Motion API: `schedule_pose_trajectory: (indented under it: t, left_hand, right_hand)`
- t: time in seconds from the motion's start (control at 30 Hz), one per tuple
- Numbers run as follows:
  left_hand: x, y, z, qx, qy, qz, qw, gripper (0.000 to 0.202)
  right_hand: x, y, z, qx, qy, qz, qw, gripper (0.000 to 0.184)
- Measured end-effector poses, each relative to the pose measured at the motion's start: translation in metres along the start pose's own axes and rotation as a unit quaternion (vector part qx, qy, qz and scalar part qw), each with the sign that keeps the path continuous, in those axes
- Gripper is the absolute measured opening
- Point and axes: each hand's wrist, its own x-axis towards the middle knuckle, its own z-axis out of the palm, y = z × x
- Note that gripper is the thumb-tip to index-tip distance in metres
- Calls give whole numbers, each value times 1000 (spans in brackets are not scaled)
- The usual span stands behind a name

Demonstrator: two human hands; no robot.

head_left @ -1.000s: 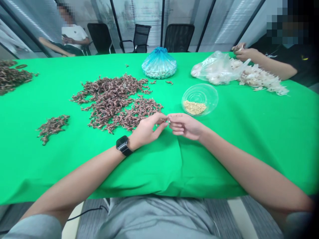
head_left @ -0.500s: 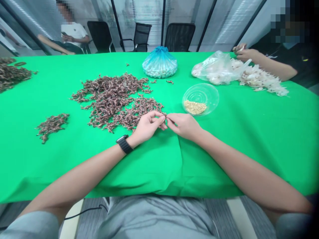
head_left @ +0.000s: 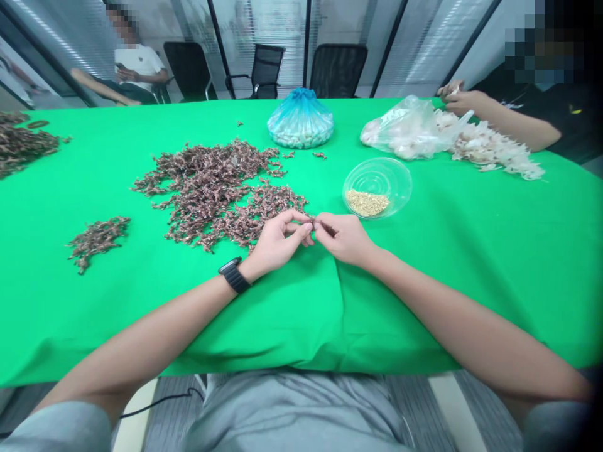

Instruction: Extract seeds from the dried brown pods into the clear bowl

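Observation:
My left hand (head_left: pixel 286 237), with a dark watch (head_left: pixel 234 274) on its wrist, and my right hand (head_left: pixel 346 238) meet fingertip to fingertip above the green cloth. Both pinch a small brown dried, twisted piece (head_left: pixel 313 221), mostly hidden by the fingers. Just behind and left of my hands spreads a big pile of similar brown dried pieces (head_left: pixel 211 182). Beyond my right hand stands a round clear plastic bowl (head_left: pixel 398 188) with yellowish small bits (head_left: pixel 367 203) heaped in its near left side.
A smaller heap of brown pieces (head_left: pixel 98 238) lies left. A tied blue bag (head_left: pixel 300 119) of pale pieces stands at the back. At right are a clear bag (head_left: pixel 405 129), whitish peelings (head_left: pixel 494 147) and another person's hands (head_left: pixel 464 99). Someone sits at far left.
My fingers have shifted slightly at the pinch, and a little more of the brown piece shows between them. The view has moved slightly; the piles and bowl stay put.

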Motion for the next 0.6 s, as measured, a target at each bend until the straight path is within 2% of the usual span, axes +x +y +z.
schedule_pose_trajectory:
  t: [0.17,0.3,0.43,0.53,0.6]
  left_hand:
    - [0,-1,0,2,-5,3,1000,39]
    - [-1,-2,1,4,-6,2,1000,39]
    - [-2,-2,0,34,-12,17,999,38]
    - [-4,-3,-3,80,-21,40,996,35]
    - [-5,-4,-5,110,-25,54,992,35]
  right_hand:
    - [0,1,-2,-20,-46,-11,999,26]
    - [0,-3,-2,1,-27,3,1000,26]
    - [0,-8,-1,79,-11,55,995,26]
    - [2,-9,1,185,-26,113,976,26]
    - [3,-9,1,284,-47,185,940,24]
